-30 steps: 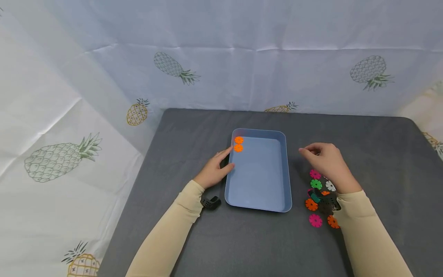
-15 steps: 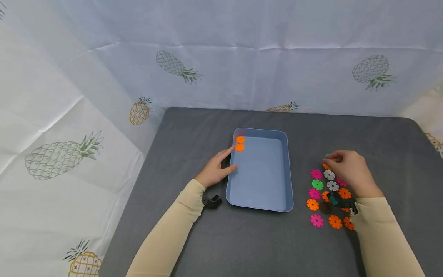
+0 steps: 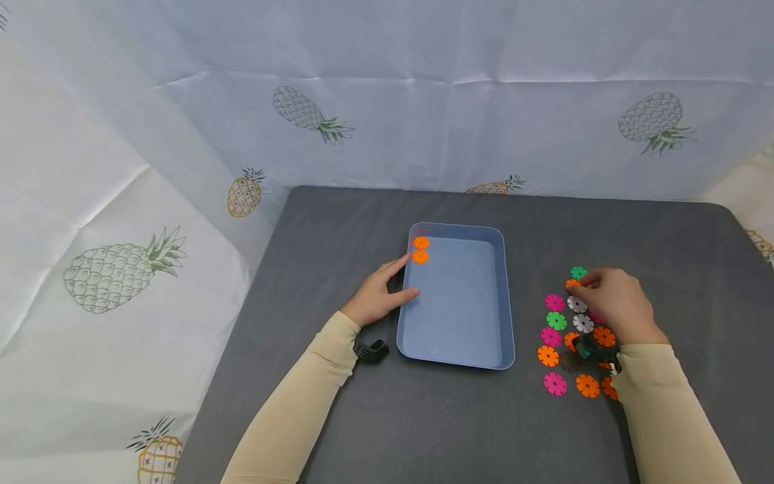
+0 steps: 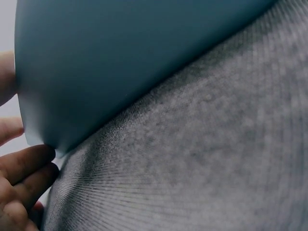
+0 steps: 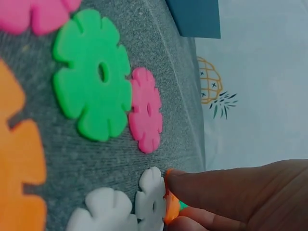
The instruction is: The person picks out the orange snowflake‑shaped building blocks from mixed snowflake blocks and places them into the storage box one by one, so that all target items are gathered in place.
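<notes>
My left hand [image 3: 376,296] rests at the left side of the blue tray [image 3: 459,323], its fingers extended. The thumb reaches over the rim while other fingers [image 4: 33,161] touch the outer wall. Two orange flower-shaped discs [image 3: 420,249] lie inside, in the tray's far left corner. My right hand [image 3: 619,306] is over a cluster of notched plastic discs on the right. Its thumb and finger pinch an orange disc [image 5: 172,207] at the cluster's far end, beside a white disc [image 5: 151,199]. A green disc [image 3: 578,272] lies just beyond.
Pink [image 3: 555,384], green [image 3: 556,320], orange [image 3: 548,355] and white discs [image 3: 583,323] lie on the grey tablecloth [image 3: 459,423], some hidden under the right wrist. A strip of cloth separates them from the tray. A pineapple-print curtain [image 3: 423,134] hangs behind the table.
My right hand has moved right and slightly nearer, from beside the tray to the far discs, and its fingertips now meet the orange disc. The left hand stays at the tray.
</notes>
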{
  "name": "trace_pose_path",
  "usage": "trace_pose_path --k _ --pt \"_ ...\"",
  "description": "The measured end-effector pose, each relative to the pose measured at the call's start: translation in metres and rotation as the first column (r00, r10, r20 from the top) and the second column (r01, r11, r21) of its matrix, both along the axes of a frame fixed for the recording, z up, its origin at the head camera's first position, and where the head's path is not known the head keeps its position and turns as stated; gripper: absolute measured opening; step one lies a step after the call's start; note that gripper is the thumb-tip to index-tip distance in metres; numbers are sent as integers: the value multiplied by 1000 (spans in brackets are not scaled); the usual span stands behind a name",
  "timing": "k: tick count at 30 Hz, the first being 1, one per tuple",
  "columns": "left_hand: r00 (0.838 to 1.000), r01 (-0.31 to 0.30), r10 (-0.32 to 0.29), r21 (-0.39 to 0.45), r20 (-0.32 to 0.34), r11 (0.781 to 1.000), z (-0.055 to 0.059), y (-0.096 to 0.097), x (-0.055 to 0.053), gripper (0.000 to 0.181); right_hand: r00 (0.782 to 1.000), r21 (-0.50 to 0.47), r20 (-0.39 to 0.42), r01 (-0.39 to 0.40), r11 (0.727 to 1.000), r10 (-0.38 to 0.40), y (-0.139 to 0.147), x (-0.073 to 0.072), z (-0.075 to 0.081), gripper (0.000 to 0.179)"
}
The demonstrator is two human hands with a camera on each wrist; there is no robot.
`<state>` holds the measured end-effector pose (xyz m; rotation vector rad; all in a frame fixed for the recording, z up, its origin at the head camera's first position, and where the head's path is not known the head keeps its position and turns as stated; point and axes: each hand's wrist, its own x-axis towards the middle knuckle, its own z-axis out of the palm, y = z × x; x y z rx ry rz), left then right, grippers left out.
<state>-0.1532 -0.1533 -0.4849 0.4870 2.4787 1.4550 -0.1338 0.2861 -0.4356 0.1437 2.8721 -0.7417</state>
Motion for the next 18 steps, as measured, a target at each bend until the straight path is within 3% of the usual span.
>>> trace_pose_path --k 7,18 --pt "1000 -8 8 -1 16 1000 4 1 1 81 999 10 29 20 1000 -20 1 -1 4 45" --pt "1000 6 -6 17 -3 1000 6 1 3 74 1000 45 -18 25 999 -24 -10 -4 8 39"
